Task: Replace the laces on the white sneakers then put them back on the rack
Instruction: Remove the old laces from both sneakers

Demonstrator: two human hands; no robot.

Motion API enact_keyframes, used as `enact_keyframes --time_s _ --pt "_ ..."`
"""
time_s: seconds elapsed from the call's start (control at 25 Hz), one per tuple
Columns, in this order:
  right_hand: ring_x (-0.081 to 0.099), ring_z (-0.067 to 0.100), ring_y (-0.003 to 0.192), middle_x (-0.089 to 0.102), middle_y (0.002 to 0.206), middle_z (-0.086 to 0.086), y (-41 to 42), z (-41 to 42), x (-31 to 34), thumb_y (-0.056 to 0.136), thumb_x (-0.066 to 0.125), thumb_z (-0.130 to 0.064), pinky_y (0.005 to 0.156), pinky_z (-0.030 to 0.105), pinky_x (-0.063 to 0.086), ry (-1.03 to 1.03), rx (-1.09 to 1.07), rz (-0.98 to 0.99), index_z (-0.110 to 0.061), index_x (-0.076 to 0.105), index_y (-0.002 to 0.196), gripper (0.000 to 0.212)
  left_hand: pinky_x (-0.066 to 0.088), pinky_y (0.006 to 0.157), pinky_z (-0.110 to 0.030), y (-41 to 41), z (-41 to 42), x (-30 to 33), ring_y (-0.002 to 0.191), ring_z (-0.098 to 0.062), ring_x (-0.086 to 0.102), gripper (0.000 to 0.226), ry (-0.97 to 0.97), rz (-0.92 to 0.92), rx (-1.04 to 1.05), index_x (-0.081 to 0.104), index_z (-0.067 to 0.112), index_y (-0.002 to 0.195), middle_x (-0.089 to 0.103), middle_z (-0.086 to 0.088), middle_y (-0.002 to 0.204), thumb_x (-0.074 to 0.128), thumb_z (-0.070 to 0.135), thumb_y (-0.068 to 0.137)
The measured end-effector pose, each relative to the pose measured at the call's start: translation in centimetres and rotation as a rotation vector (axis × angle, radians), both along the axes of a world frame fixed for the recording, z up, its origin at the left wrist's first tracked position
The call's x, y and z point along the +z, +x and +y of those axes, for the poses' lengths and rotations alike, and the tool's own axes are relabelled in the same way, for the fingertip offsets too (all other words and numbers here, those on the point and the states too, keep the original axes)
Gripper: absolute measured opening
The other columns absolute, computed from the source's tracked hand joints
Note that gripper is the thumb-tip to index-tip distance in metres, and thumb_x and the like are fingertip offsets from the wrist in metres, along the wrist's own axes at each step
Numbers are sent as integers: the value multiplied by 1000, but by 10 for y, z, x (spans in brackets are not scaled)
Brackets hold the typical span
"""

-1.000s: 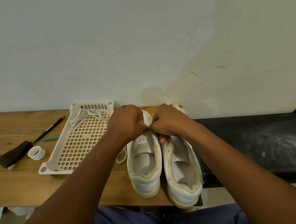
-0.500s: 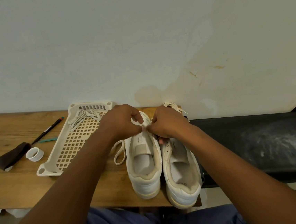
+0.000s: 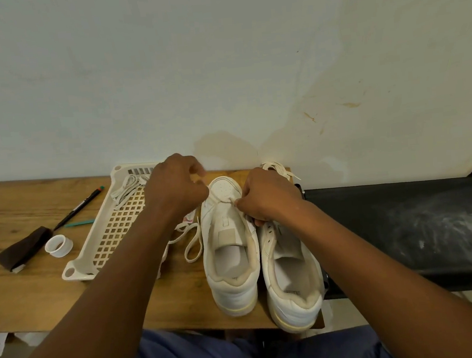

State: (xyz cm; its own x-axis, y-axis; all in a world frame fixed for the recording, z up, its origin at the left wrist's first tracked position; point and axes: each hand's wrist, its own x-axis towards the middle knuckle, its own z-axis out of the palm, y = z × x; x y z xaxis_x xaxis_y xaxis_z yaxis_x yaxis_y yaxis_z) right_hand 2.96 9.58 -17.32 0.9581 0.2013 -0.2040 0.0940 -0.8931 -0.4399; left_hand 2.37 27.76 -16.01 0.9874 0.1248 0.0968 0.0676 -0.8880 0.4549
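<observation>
Two white sneakers stand side by side on the wooden table, heels toward me: the left sneaker and the right sneaker. My left hand is lifted over the left sneaker's toe and pinches a white lace that loops down beside the shoe. My right hand pinches the same lace at the shoe's lowest eyelets. Another lace lies behind my right hand near the wall.
A cream plastic basket on the left holds more laces. Further left lie a black pen, a teal stick, a white tape ring and a brown cloth. A black bench adjoins the table's right side.
My left hand has pulled up and to the left, away from my right hand, drawing the lace out. The left sneaker's toe is now uncovered.
</observation>
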Motion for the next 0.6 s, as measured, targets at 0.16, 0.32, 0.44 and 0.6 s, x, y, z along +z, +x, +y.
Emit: enact_keyframes --time_s 0.16,0.32,0.44,0.6 --pt "69 21 68 63 66 0 -2 0 -1 88 70 -30 72 37 63 -7 17 -32 -18 59 72 22 50 96 -46 -3 -18 0 99 -10 62 19 104 139 -174 73 34 86 68 19 96 82 47 76" --pt "60 19 64 56 64 -2 -1 3 -2 87 70 -27 61 31 53 -22 3 -45 -21 53 68 27 35 104 -51 1 -23 -4 98 -15 63 13 245 142 -95 70 28 81 69 14 89 77 39 83" --pt "61 21 67 55 65 -2 -1 1 -3 86 70 -27 60 30 50 -9 0 -38 -21 52 68 26 37 107 -55 4 -16 -5 96 -15 64 15 179 213 -83 67 30 81 68 15 87 76 43 83" --pt "58 21 66 52 64 -2 -1 1 -3 85 70 -26 56 28 43 -15 2 -39 -21 50 66 28 44 103 -58 3 -14 -1 94 -15 65 21 121 285 -104 70 31 79 70 15 85 80 50 78"
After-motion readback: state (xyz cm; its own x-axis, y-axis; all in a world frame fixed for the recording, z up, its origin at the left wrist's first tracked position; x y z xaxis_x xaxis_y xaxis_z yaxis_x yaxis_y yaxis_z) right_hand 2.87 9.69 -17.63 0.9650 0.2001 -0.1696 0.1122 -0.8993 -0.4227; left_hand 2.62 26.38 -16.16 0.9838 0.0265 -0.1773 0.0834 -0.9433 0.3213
